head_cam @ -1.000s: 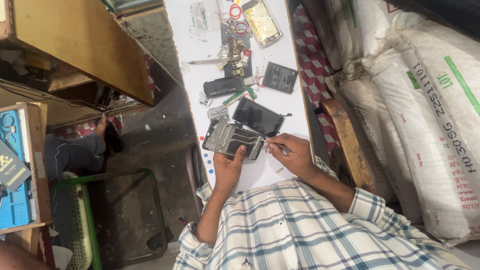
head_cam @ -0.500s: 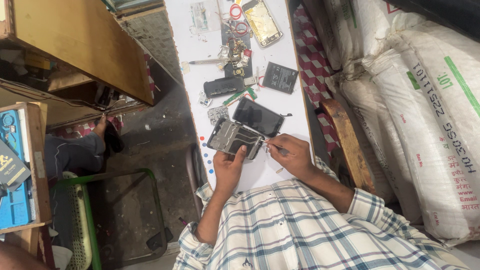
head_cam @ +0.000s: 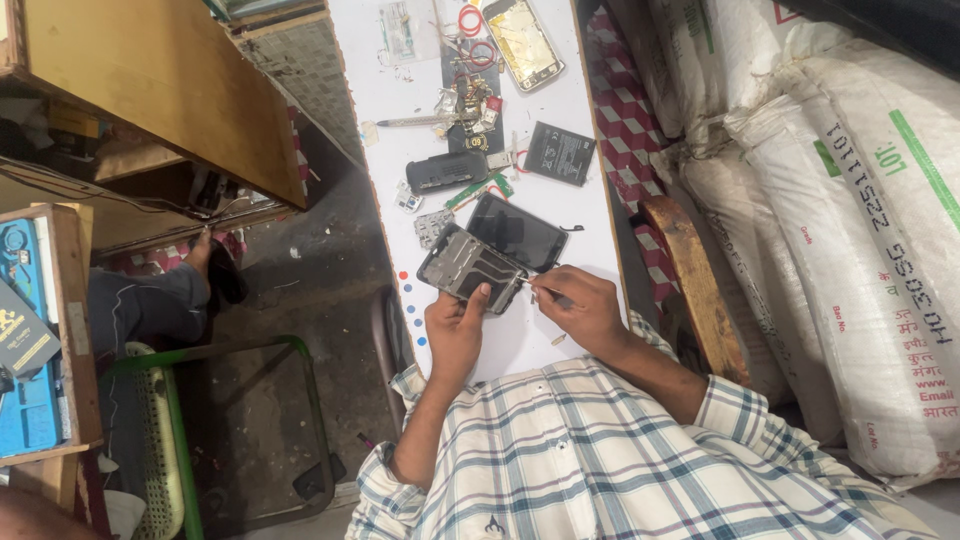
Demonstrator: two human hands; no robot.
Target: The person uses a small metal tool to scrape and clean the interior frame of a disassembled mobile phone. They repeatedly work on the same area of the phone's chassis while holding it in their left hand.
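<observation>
Head view: left hand (head_cam: 452, 335) clamps the opened phone frame (head_cam: 472, 268), now tilted slightly more than a second ago. Right hand (head_cam: 588, 308) pinches a thin tool (head_cam: 541, 291) at the frame's edge, near the desk (head_cam: 520, 340) front edge; prying appears underway.

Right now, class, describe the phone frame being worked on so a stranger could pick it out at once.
Start at the long white table. At its near end, the left hand holds the grey phone frame, tilted. Unlike the glossy black screen panel just beyond it, the frame is dull metal with cut-outs, and it alone is held.
</observation>
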